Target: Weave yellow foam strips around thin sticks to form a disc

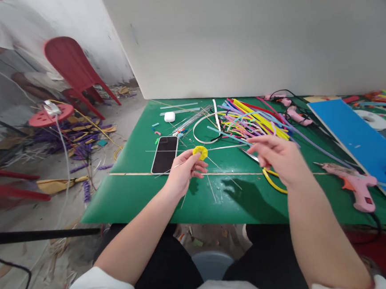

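Observation:
A small yellow disc (201, 152) with thin pale wires radiating from it is pinched between the thumb and fingers of my left hand (184, 169), above the green table. My right hand (276, 158) is raised to the right of the disc, thumb and index finger pressed together near the end of a thin pale strip (226, 147); whether the strip is gripped is too fine to tell. Below that hand are the yellow handles of scissors (272, 183). A dark phone (165, 155) lies left of the disc.
Colourful pipe cleaners (253, 119) are heaped at the back of the green table (126, 196). A white earbud case (169, 117) stands behind the phone. On the right are a pink glue gun (351, 183) and a blue board (356, 145). A person sits near a red chair (69, 60).

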The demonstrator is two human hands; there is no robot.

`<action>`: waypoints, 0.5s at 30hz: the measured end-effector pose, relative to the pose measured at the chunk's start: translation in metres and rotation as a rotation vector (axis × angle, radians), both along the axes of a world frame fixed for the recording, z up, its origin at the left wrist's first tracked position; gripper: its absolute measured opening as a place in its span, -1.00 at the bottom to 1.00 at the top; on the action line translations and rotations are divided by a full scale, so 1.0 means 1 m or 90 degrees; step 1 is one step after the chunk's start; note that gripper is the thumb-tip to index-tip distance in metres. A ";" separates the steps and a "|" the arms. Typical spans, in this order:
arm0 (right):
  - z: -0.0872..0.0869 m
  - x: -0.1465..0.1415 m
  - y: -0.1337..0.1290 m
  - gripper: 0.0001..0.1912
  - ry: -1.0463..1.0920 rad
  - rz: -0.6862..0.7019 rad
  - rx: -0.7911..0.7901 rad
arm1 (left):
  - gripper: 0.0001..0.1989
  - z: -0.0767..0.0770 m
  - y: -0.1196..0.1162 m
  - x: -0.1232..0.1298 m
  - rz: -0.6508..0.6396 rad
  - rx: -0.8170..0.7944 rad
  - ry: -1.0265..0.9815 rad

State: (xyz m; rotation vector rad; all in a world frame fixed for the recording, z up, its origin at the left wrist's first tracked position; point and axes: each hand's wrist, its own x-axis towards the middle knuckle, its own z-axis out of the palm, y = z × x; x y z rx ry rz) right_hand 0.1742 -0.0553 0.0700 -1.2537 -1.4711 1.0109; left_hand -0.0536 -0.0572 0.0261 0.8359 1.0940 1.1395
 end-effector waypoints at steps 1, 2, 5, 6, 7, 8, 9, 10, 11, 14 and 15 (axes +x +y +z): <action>-0.005 -0.004 0.002 -0.67 -0.027 0.080 -0.064 | -0.75 -0.003 0.000 0.002 -0.004 -0.008 0.008; -0.011 -0.009 0.004 -0.59 -0.053 0.152 -0.118 | -0.75 -0.005 0.001 0.003 -0.007 -0.013 0.020; -0.028 -0.029 0.006 -0.47 -0.080 0.238 -0.169 | -0.72 -0.011 0.001 0.007 -0.025 -0.036 0.071; -0.034 -0.036 0.006 -0.49 -0.063 0.228 -0.165 | -0.72 -0.013 0.001 0.008 -0.036 -0.050 0.088; -0.040 -0.041 0.007 -0.54 -0.040 0.205 -0.158 | -0.72 -0.014 0.001 0.009 -0.050 -0.062 0.103; -0.046 -0.046 0.007 -0.58 -0.020 0.186 -0.154 | -0.72 -0.015 0.000 0.010 -0.063 -0.069 0.113; -0.051 -0.050 0.008 -0.61 -0.002 0.162 -0.146 | -0.72 -0.016 0.000 0.010 -0.074 -0.071 0.117; -0.055 -0.052 0.009 -0.63 0.014 0.143 -0.141 | -0.71 -0.017 -0.001 0.011 -0.082 -0.066 0.115; -0.059 -0.054 0.009 -0.64 0.026 0.132 -0.140 | -0.70 -0.018 -0.002 0.012 -0.086 -0.057 0.110; -0.064 -0.055 0.011 -0.68 0.046 0.132 -0.146 | -0.67 -0.020 -0.003 0.014 -0.093 -0.037 0.085; -0.065 -0.054 0.012 -0.68 0.048 0.137 -0.149 | -0.68 -0.021 -0.003 0.014 -0.095 -0.039 0.080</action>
